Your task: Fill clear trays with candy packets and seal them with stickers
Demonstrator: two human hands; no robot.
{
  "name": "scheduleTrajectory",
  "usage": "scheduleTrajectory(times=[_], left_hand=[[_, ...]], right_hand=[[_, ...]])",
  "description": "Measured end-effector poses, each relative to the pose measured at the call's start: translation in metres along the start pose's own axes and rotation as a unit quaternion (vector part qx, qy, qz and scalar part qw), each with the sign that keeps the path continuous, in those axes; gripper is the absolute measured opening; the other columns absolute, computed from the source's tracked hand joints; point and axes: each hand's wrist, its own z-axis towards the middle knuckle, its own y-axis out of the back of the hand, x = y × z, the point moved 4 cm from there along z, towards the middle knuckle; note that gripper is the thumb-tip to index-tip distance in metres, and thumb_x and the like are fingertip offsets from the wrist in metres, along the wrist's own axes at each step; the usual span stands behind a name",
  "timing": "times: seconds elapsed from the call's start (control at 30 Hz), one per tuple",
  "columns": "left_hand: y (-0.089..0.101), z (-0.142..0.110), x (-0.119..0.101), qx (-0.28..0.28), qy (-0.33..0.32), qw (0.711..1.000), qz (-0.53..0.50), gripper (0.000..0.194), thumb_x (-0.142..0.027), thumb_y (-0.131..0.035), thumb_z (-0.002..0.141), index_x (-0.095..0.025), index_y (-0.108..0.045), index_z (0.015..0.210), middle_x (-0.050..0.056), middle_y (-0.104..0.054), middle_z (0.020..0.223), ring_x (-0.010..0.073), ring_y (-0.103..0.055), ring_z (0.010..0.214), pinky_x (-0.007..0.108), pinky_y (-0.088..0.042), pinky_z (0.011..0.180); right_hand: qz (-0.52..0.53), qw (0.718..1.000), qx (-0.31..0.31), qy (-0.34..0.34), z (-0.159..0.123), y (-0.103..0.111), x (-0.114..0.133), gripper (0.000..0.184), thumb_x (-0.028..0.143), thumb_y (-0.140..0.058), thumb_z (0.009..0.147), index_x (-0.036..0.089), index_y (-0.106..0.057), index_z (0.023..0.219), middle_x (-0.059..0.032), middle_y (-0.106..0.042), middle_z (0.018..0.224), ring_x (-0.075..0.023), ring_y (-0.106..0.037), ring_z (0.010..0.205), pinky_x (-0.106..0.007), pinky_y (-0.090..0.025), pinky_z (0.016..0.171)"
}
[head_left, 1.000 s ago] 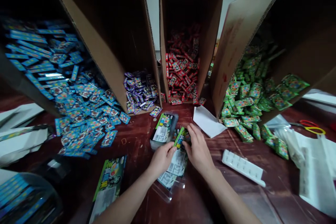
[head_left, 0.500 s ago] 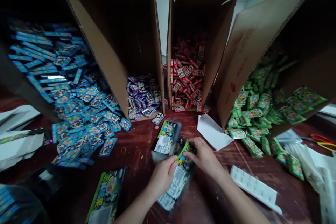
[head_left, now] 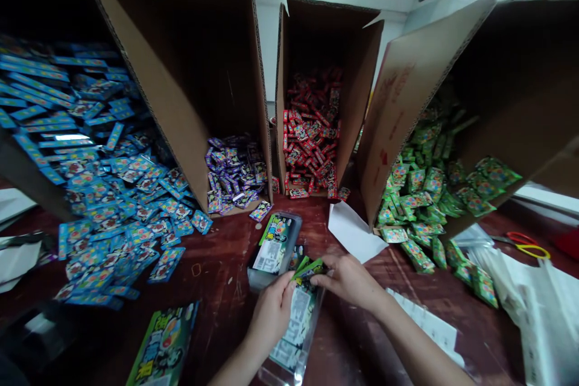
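Between my hands is a printed card point(head_left: 296, 313), green and black at the top with a pale printed panel below. My left hand point(head_left: 274, 307) grips its left edge, thumb on top. My right hand point(head_left: 347, 280) pinches the card's top right corner, where the green strip looks bent. A clear plastic box point(head_left: 298, 377) lies under the card; how far the card sits inside it I cannot tell. Just beyond, another clear plastic box point(head_left: 259, 280) has a similar card point(head_left: 274, 244) on it. A third card point(head_left: 163, 344) lies at the lower left.
Cardboard boxes stand open behind, spilling blue packets point(head_left: 131, 229), purple packets point(head_left: 235, 175), red packets point(head_left: 312, 145) and green packets point(head_left: 416, 193). White paper point(head_left: 355, 232) lies beyond my right hand. A white label sheet point(head_left: 427, 319) is partly behind my right forearm. Scissors point(head_left: 527, 244) lie right.
The view has turned slightly right, so the surroundings sit further left. The top green strip of the held card now looks bent between my hands. Both hands keep their grip.
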Motion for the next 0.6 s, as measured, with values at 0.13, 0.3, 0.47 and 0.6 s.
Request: scheduleTrajectory(times=[0.13, 0.3, 0.47, 0.6], left_hand=[[0.016, 0.002, -0.025, 0.005, -0.045, 0.999, 0.019, 0.058, -0.036, -0.054, 0.092, -0.016, -0.05, 0.146, 0.015, -0.054, 0.149, 0.0303, -0.048, 0.14, 0.048, -0.035, 0.119], [0.021, -0.008, -0.062, 0.228, -0.019, 0.959, -0.168, 0.088, -0.048, -0.082, 0.073, -0.017, -0.046, 0.148, 0.014, -0.056, 0.145, 0.0326, -0.053, 0.131, 0.045, -0.041, 0.111], [0.01, -0.021, -0.072, 0.376, 0.059, 0.864, -0.33, 0.073, -0.053, -0.088, 0.066, -0.013, -0.065, 0.123, 0.006, -0.07, 0.109, 0.0206, -0.062, 0.097, 0.03, -0.046, 0.086], [-0.001, -0.031, -0.063, 0.364, 0.129, 0.848, -0.363, 0.066, -0.051, -0.089, 0.066, -0.013, -0.069, 0.116, 0.007, -0.073, 0.105, 0.0193, -0.064, 0.091, 0.027, -0.047, 0.08]], right_hand=[[-0.003, 1.0, 0.022, 0.007, -0.007, 0.017, 0.004, 0.027, 0.04, -0.059, 0.096, 0.018, -0.073, 0.089, -0.0048, -0.074, 0.081, -0.0175, -0.065, 0.072, -0.026, -0.041, 0.065], [0.099, 0.982, 0.14, 0.084, -0.032, 0.043, 0.03, 0.036, 0.048, -0.051, 0.101, 0.018, -0.072, 0.101, -0.0031, -0.074, 0.092, -0.0166, -0.067, 0.082, -0.024, -0.047, 0.073], [0.166, 0.968, 0.141, 0.125, -0.055, 0.054, 0.05, 0.034, 0.046, -0.053, 0.101, 0.019, -0.072, 0.101, -0.0033, -0.073, 0.097, -0.0167, -0.067, 0.089, -0.026, -0.049, 0.082], [0.198, 0.97, 0.097, 0.101, -0.07, 0.04, 0.041, 0.031, 0.046, -0.053, 0.1, 0.022, -0.072, 0.104, -0.0054, -0.072, 0.109, -0.0202, -0.068, 0.099, -0.031, -0.051, 0.091]])
